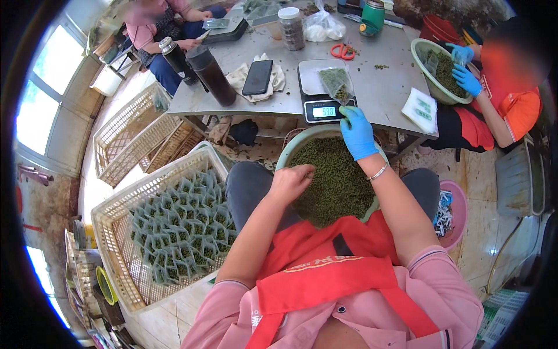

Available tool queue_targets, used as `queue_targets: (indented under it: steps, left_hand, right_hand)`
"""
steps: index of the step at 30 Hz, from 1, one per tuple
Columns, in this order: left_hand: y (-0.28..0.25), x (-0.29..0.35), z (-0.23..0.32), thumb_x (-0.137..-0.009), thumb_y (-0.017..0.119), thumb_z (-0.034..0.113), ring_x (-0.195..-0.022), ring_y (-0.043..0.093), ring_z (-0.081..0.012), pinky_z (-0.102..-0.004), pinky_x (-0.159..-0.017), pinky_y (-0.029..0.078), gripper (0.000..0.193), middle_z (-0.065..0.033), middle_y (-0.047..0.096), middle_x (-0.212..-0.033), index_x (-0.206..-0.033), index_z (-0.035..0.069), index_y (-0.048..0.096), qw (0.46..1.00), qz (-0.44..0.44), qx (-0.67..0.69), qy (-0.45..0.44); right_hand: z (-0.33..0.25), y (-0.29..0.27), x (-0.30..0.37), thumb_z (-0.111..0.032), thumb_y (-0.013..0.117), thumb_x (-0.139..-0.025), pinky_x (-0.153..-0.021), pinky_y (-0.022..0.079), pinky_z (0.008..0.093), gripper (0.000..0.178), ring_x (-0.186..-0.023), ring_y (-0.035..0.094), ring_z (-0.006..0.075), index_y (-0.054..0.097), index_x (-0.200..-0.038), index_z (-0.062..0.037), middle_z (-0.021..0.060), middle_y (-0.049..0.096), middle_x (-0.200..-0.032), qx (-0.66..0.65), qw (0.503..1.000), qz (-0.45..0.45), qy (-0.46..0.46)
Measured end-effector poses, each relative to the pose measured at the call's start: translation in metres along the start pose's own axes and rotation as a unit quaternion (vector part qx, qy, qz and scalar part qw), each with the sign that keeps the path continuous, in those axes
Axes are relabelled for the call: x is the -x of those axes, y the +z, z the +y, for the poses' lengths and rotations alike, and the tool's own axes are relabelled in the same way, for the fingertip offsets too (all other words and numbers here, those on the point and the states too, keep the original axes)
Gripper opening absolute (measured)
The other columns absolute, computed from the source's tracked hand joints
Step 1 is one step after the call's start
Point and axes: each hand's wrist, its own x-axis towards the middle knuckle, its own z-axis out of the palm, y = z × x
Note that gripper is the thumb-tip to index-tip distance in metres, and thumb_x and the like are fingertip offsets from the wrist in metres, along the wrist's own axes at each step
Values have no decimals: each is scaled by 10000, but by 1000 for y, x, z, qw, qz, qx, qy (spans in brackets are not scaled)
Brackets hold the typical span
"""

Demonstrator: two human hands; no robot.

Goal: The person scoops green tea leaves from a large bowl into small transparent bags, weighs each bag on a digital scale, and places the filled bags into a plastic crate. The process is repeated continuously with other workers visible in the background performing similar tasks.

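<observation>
A light green basin (283, 156) full of small green peppercorn-like grains (331, 174) stands between my knees. Over its left side my bare left hand (295, 184) is closed, fingertips together; what they hold, if anything, is hidden. My right hand (357, 134), in a blue glove, reaches past the basin to the table edge. Its fingers pinch the near end of a clear plastic bag (335, 81) partly filled with the same grains. That bag rests tilted on a digital scale (311, 78), whose display is lit.
Left of me, a cream crate (116, 232) holds many filled bags standing upright. On the metal table (383, 81) are a phone (257, 77), dark bottles, red scissors (343, 52) and a stack of flat bags (419, 109). Two people sit at its sides; a pink basin (458, 215) is right.
</observation>
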Motion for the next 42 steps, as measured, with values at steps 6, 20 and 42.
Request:
queue_targets:
  steps: [6,20,42]
  left_hand:
    - [5,-1,5,-801,591,198,-709,637,-249,-360,-618,507,175,-73,656,-832,-964,149,633,1000,-11,14,12]
    - [13,-13,28,-803,656,160,-617,613,-120,-288,-613,479,458,-54,631,-711,-1237,155,512,941,-46,288,-173]
    - [20,-6,5,-795,613,22,-628,559,-89,-250,-551,493,115,-30,616,-782,-906,-2,597,789,-84,568,-219]
  right_hand:
    - [-20,-11,-32,-274,564,-816,-648,480,446,449,-749,616,346,463,-1242,-172,140,636,-822,151,966,-136,159]
    - [-43,-17,94,-40,590,-817,-579,498,260,137,-623,605,121,609,-947,-2,67,629,-816,-340,890,-144,268]
    - [-62,-32,84,-77,630,-816,-537,483,220,155,-619,582,86,616,-959,-19,31,629,-813,-390,811,-264,346]
